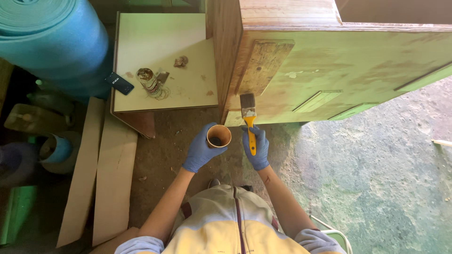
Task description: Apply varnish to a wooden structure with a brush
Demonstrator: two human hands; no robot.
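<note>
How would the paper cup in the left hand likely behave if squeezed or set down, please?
The paper cup probably dents easily: thin walls, held in the left hand. It looks light, with only some dark liquid at the bottom, so it may tip if bumped.

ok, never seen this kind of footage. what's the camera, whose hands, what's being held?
One picture, from a camera worn on a person's head, looking down at their own arms and lap. No machine: two bare arms in blue gloves. The left hand holds a paper cup with dark liquid. The right hand grips a yellow-handled brush, bristles against a wooden cabinet lying on its side. Behind stands a pale board with a stained tin; a blue foam roll and planks lie to the left.
</note>
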